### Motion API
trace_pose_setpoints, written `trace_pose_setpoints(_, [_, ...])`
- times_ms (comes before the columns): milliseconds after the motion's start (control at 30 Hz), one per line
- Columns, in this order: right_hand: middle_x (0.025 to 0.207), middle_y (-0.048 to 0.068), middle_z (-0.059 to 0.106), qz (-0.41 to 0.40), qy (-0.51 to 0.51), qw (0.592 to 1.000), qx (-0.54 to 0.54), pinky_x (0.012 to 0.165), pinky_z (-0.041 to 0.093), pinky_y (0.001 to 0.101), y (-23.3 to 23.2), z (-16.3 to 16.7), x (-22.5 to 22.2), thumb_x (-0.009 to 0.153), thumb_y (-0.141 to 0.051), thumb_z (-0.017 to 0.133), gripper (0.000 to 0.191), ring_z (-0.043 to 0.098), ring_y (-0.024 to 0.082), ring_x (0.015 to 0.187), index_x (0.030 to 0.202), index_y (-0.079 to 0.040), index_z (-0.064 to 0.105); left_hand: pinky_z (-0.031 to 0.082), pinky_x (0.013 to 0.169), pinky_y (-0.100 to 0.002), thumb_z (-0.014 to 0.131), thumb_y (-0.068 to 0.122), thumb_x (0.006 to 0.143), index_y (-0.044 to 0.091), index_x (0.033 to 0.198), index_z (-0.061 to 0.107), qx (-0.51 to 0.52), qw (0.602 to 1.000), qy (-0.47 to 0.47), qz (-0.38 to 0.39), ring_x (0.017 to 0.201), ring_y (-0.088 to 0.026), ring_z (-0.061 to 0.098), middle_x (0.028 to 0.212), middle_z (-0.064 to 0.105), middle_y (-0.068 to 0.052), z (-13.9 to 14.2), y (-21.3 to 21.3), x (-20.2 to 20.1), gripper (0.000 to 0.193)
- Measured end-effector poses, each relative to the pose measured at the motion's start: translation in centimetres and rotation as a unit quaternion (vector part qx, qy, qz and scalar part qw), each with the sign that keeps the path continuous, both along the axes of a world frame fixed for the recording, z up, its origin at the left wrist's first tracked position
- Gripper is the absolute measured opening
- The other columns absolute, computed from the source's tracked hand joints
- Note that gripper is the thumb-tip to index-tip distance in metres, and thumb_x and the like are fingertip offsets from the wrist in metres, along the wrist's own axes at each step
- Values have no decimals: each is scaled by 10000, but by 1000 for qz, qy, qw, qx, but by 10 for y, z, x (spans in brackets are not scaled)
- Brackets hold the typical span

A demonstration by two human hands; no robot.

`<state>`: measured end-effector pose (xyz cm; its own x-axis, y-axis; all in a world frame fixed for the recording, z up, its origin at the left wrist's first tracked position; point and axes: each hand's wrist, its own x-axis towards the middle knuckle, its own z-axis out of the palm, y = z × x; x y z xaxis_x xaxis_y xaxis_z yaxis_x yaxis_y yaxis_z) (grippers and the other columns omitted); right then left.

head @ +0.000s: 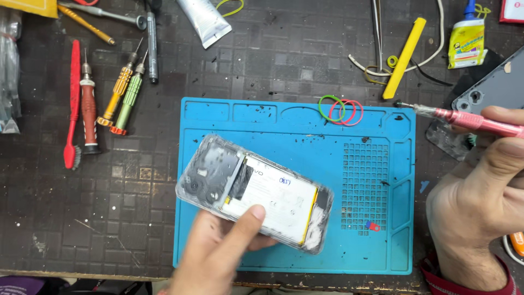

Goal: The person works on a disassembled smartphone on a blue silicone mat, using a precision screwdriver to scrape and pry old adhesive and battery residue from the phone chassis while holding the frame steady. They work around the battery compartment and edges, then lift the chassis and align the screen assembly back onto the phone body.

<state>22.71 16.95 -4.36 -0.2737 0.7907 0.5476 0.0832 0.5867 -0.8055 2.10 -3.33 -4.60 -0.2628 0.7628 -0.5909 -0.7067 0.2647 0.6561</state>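
Observation:
An opened phone (254,191) lies tilted on the blue work mat (305,142), its white battery and dark upper boards exposed. My left hand (215,251) grips the phone's near edge, thumb pressed on the battery. My right hand (480,202) is at the right edge, off the mat. It holds a pink screwdriver (464,119) whose tip points left over the mat's upper right corner.
Green and red rubber bands (341,110) lie at the mat's top edge. Several screwdrivers (117,90) and a red brush (72,104) lie at left. A yellow pry tool (404,57), a glue bottle (466,38), a white tube (204,22) and a grey back cover (494,90) lie farther back.

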Motion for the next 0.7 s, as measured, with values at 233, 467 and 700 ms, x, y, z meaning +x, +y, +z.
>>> trace_pose_setpoints(233, [1034,146,697,13,-20,1000,9,838,633,271,-2,2,0,1188,-351,617,428,751,208,900,1103,56,515,546,967,-556,577,130,1032,-75,1437,443,100,951,-180,232,1242,-397,696,1381,650,-265,-13,11,76,474])
trace_pose_setpoints(467, [1031,143,694,24,-44,999,21,840,631,264,-3,4,1,1200,-376,614,461,750,203,897,1093,64,530,521,990,-517,517,173,944,29,1453,464,11,946,-240,219,1260,-330,635,1442,596,-210,-16,26,84,532])
trace_pose_setpoints(700, [1027,139,692,41,-92,994,48,842,628,258,-4,6,1,1211,-402,610,496,749,198,893,1083,73,546,462,1139,-553,553,38,958,100,1120,373,131,931,-277,198,1454,-393,499,1553,418,-277,-48,-7,109,250])
